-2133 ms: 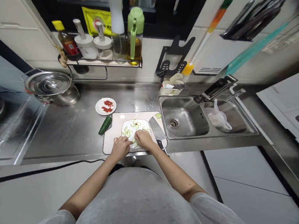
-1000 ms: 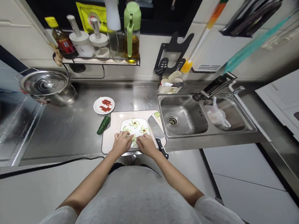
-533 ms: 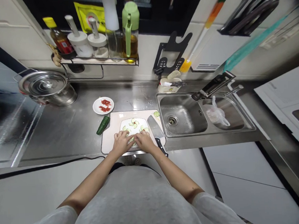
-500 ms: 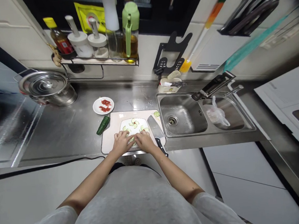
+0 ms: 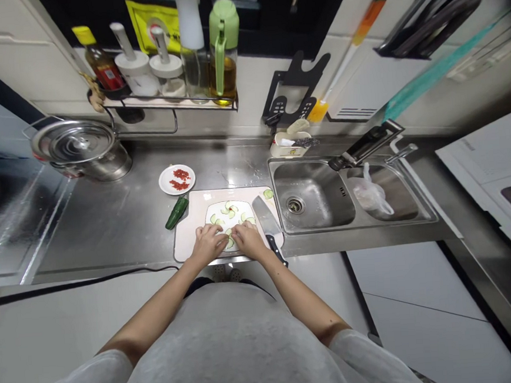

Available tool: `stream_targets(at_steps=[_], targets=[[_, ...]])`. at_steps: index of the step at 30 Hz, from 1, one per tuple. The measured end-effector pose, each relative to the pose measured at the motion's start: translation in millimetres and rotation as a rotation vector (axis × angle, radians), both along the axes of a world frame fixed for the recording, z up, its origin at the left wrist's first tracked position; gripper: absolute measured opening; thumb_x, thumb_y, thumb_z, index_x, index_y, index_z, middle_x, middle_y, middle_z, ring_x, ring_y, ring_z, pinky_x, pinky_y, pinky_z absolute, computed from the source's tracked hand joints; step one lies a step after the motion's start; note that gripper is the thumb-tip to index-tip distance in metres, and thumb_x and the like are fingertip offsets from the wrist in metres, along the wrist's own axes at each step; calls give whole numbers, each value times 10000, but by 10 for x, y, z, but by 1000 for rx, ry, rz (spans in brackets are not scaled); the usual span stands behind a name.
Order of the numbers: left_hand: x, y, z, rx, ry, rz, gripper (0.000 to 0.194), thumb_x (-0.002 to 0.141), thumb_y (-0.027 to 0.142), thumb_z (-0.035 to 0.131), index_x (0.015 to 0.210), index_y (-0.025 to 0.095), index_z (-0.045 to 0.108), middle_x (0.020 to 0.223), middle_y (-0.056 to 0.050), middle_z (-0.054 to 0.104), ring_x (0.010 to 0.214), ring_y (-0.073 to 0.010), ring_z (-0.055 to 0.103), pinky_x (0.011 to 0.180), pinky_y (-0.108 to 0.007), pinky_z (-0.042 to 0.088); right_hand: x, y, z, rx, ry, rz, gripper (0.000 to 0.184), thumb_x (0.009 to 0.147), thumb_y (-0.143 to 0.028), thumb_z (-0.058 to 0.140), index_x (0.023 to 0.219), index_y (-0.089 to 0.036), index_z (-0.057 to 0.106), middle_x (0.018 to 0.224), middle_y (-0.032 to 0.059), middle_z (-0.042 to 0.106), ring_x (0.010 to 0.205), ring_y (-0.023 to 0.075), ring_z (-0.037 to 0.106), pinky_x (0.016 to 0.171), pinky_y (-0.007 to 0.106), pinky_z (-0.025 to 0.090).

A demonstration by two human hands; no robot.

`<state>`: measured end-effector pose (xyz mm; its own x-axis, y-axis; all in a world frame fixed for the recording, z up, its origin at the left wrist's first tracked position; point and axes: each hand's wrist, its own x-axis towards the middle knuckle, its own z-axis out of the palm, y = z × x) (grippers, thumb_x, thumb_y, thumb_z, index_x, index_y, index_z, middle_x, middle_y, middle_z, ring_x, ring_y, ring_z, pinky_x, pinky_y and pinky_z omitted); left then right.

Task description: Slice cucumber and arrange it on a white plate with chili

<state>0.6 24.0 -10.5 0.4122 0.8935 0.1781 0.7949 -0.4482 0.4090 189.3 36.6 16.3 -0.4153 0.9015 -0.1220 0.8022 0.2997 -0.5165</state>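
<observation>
On the pale cutting board (image 5: 186,235) lies a white plate (image 5: 235,212) with clusters of thin cucumber slices (image 5: 229,241) set out like pinwheels, some with a red bit at the centre. My left hand (image 5: 207,244) bends over the plate's near left side, fingers closed together at the edge of the nearest slices. From the right, my right hand (image 5: 247,240) meets it, thumb and fingers pinched over the same cluster; whatever is in that pinch is too small to make out. A kitchen knife (image 5: 266,220) rests right of the plate, its black handle towards me.
Left of the board are a piece of cucumber (image 5: 177,213) and a small plate (image 5: 163,181) of chopped red bits. A cucumber end (image 5: 269,194) sits at the board's corner. The double sink (image 5: 315,195) is to the right, a lidded steel pot (image 5: 106,159) to the left.
My right hand has drawn back a little from the left, then closed in over the nearest cluster and parted slightly again. Left hand stays nearly in place. The view has shifted slightly.
</observation>
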Motion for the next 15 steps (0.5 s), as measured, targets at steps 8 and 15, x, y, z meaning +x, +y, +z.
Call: stream_targets(at_steps=[8,15], targets=[[11,29,-12,10,-7,-17,151,847,307,577,835,265,721,1031,-74,630,1019,-249,475,809,-412,281,34,-78,-34,34,0,4,145,928,-254,451,912,-203,585,858,47,612,931,212,449,918,346,289],[-2,17,-19,14,-5,-26,141,845,295,581,845,273,720,1030,-62,621,1008,-240,475,824,-412,273,58,-85,-17,29,-15,-11,149,928,-253,451,917,-199,589,877,52,609,942,213,443,878,331,296]])
